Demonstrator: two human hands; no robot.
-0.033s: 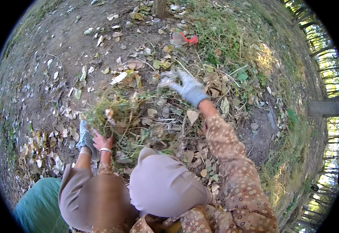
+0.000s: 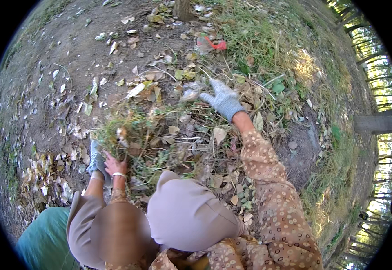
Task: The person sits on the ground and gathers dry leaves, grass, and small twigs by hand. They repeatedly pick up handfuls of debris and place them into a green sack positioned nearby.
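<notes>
My right hand [image 2: 223, 101], in a grey knitted glove, reaches over the litter with its thumb held away from the fingers. Beside the thumb lies a pale, crumpled scrap [image 2: 189, 93], apparently plastic. Low on the left, my bare left hand [image 2: 114, 164], with a white band at the wrist, rests against the edge of a loose heap of pulled grass [image 2: 137, 130]. Its visible fingers are stretched out, though some tips are hidden in the stems. The heap, mixed with dry leaves and twigs, spreads between both hands.
My grey shoe [image 2: 97, 158] stands just left of the left hand. A red and clear plastic scrap [image 2: 211, 44] lies beyond the right hand, below a tree trunk [image 2: 184, 10]. Green cloth or sacking [image 2: 47, 240] fills the lower left. Fallen leaves [image 2: 52, 166] cover the soil.
My right hand has shifted slightly right, away from the pale scrap, and shows less motion blur. The left hand stays against the grass heap. The whole view has shifted slightly.
</notes>
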